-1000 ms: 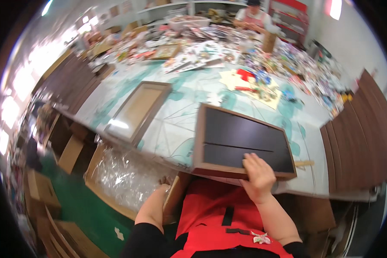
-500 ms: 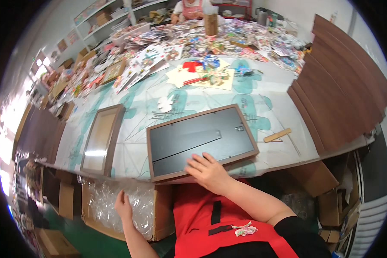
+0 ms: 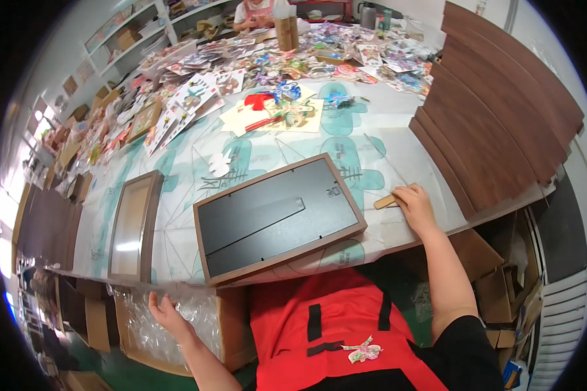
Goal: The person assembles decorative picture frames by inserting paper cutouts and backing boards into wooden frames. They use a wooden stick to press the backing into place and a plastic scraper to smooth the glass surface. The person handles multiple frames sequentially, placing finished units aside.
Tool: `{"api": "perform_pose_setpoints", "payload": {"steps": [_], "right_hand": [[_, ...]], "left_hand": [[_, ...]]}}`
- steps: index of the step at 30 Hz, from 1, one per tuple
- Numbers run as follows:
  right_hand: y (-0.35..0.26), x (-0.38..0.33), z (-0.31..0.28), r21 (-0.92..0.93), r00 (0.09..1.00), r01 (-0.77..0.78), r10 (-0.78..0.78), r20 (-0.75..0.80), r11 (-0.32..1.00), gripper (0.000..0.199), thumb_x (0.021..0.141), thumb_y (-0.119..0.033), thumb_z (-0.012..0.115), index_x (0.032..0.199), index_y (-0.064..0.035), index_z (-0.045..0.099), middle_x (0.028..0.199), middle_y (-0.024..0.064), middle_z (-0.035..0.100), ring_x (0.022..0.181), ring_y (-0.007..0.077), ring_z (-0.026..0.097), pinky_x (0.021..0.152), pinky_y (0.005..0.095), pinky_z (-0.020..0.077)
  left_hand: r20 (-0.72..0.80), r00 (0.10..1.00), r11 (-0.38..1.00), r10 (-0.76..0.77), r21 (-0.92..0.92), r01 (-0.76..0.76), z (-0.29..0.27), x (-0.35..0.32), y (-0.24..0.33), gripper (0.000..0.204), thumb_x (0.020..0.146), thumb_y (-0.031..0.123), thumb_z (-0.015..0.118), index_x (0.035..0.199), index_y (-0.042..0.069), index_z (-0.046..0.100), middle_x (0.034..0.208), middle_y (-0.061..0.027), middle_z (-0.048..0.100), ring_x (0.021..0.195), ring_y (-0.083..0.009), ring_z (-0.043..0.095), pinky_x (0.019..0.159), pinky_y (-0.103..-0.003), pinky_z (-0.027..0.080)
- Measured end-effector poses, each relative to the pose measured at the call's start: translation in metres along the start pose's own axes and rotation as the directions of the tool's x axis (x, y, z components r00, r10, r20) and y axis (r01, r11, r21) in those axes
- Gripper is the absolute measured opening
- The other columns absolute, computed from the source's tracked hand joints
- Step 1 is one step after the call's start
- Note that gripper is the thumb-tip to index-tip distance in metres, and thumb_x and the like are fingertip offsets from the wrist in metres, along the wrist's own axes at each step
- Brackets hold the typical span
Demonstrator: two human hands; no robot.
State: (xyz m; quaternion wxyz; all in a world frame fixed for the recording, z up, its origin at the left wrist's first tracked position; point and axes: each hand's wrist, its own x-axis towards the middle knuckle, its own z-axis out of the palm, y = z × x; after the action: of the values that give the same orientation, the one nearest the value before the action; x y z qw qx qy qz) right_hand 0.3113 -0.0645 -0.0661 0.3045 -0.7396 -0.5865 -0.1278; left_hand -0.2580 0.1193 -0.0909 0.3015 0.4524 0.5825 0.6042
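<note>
Worktop: filled mid view.
Carton: sat lower left, clear plastic inside.
Blk-backed frame: lay ctr, back up.
Glazed frame: lay left of ctr.
L hand: hung lower left, empty, fingers loose.
R hand: gripped wood strip, right of ctr.

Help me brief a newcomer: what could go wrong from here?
The black-backed frame has its near corner at the edge of the table, with no hand on it, so a bump might tip it off. The glazed frame also ends near that edge; the left hand close by could knock it. The stick in the right hand might scratch either.
</note>
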Motion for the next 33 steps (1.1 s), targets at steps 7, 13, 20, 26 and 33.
{"api": "perform_pose_setpoints", "payload": {"steps": [7, 13, 20, 26, 33], "right_hand": [[0.028, 0.016, 0.018, -0.186, 1.0, 0.015, -0.018, -0.015, 0.983, 0.011, 0.083, -0.006, 0.053, 0.092, -0.0048, 0.059, 0.087, 0.0112, 0.062, 0.086, 0.0311, 0.056, 0.08, 0.0428, 0.0415], [0.028, 0.048, 0.038, -0.037, 0.958, -0.154, 0.14, -0.252, 0.987, 0.014, 0.093, -0.013, 0.047, 0.096, -0.0033, 0.057, 0.08, 0.0144, 0.062, 0.077, 0.0338, 0.058, 0.072, 0.0426, 0.0431], [-0.118, 0.07, 0.024, 0.471, 0.971, -0.2, 0.109, 0.214, 0.859, 0.016, 0.09, -0.016, 0.052, 0.094, -0.0017, 0.058, 0.069, 0.0191, 0.059, 0.062, 0.0333, 0.058, 0.057, 0.0388, 0.0436], [-0.175, 0.062, 0.025, 0.475, 0.926, -0.139, -0.056, 0.373, 0.869, 0.017, 0.086, -0.018, 0.057, 0.096, -0.0052, 0.064, 0.073, 0.0184, 0.062, 0.066, 0.035, 0.06, 0.058, 0.0398, 0.0456], [-0.204, 0.056, 0.043, 0.328, 0.875, 0.184, -0.306, 0.375, 0.927, 0.017, 0.083, -0.023, 0.06, 0.097, -0.0182, 0.068, 0.067, 0.0093, 0.061, 0.063, 0.0293, 0.06, 0.055, 0.0406, 0.0465]], "left_hand": [[0.149, 0.867, 0.843, 0.475, 0.206, -0.497, 0.035, -0.031, 0.041, 0.034, 0.084, -0.004, 0.051, 0.117, 0.0, 0.051, 0.118, -0.0122, 0.052, 0.101, -0.0204, 0.053, 0.085, -0.032, 0.044], [0.485, 0.631, 0.68, 0.605, 0.097, -0.727, 0.077, -0.065, 0.084, 0.028, 0.079, -0.006, 0.056, 0.106, 0.0, 0.059, 0.108, -0.0152, 0.06, 0.097, -0.0281, 0.058, 0.082, -0.035, 0.047], [0.699, 0.548, 0.792, 0.459, -0.041, -0.61, 0.122, -0.079, 0.094, 0.029, 0.078, 0.0, 0.06, 0.108, 0.0, 0.059, 0.104, -0.0155, 0.059, 0.094, -0.0296, 0.059, 0.081, -0.035, 0.048], [0.778, 0.503, 0.797, 0.375, 0.006, -0.603, 0.133, -0.075, 0.088, 0.042, 0.074, 0.006, 0.067, 0.115, -0.001, 0.056, 0.109, -0.0156, 0.057, 0.097, -0.0283, 0.057, 0.083, -0.033, 0.047], [0.825, 0.446, 0.767, 0.346, 0.025, -0.642, 0.133, -0.075, 0.091, 0.053, 0.066, 0.012, 0.075, 0.115, 0.001, 0.056, 0.108, -0.0138, 0.054, 0.1, -0.0303, 0.052, 0.087, -0.037, 0.042]]}}
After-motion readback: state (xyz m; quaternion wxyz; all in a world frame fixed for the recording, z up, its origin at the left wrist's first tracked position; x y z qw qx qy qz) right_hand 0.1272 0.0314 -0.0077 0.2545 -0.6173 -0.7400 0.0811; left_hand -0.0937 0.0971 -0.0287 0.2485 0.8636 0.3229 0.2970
